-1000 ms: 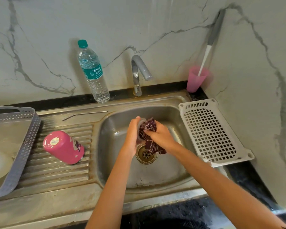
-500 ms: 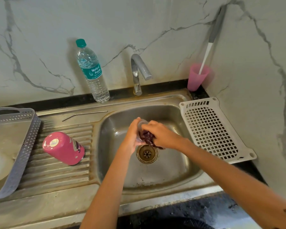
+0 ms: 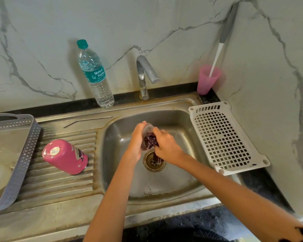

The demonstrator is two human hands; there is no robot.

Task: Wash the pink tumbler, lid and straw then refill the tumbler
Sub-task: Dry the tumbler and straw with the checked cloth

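Both hands work low inside the stainless steel sink basin (image 3: 164,186), right above the round brass drain (image 3: 155,162), with open steel all around them and the basin walls well apart on every side. The left hand (image 3: 136,139) has its grip curled round a clear round plastic lid (image 3: 148,127), held on edge. The right hand (image 3: 166,145) has its grip closed on a dark maroon patterned cloth (image 3: 150,141), which is pressed against the lid with a tail hanging toward the drain. The pink cylindrical tumbler (image 3: 65,156) sits base up on the ribbed steel drainboard (image 3: 59,182), left of the basin, near a grey perforated basket (image 3: 24,154). The thin bent steel straw (image 3: 87,120) lies along the back ledge. A white slotted plastic tray (image 3: 222,137) overhangs the basin's right rim on the dark stone desk (image 3: 252,182). The chrome tap (image 3: 143,75) and a clear water bottle with a green cap (image 3: 94,75) stand behind.
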